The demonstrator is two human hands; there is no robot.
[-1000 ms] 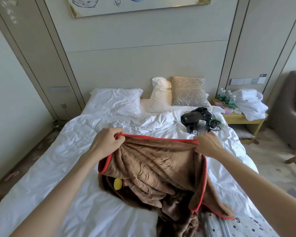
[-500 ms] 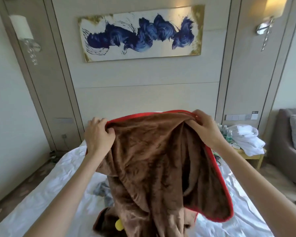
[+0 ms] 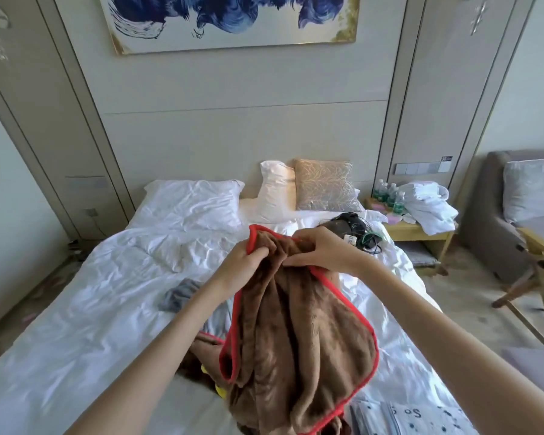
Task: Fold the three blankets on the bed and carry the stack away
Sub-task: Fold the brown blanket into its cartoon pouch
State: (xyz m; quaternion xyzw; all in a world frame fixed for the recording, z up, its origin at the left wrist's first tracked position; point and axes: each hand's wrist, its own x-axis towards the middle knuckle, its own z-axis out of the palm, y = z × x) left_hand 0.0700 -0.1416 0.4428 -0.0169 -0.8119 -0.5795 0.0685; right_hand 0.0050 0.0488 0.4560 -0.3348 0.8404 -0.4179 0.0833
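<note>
Folding brown blanket (image 3: 296, 334); L hand (image 3: 244, 262), R hand (image 3: 324, 252) fingers clamped on top edge, close together; next prob: match corners, lay flat.

1. The bed (image 3: 91, 309) fills the middle, its head against the back wall; a painting (image 3: 233, 20) hangs above.
2. At the head, a flat pillow (image 3: 195, 202) lies left, an upright pillow (image 3: 277, 189) right of it, a cushion (image 3: 325, 185) just beside that.
3. Cables (image 3: 355, 230) lie on the bed before the cushion (near the right edge).
4. The left hand (image 3: 242, 265) and right hand (image 3: 321, 252) hold a blanket (image 3: 296, 334) up over the middle of the bed, its lower end on the bed.
5. A crumpled cloth (image 3: 179, 293) lies on the bed left of the blanket; a second blanket (image 3: 421, 419) lies at the near right corner.
6. Right of the bed stands a nightstand (image 3: 418, 230) bearing bottles (image 3: 388, 196) and towels (image 3: 427, 205); a sofa (image 3: 484, 230) is further right.
</note>
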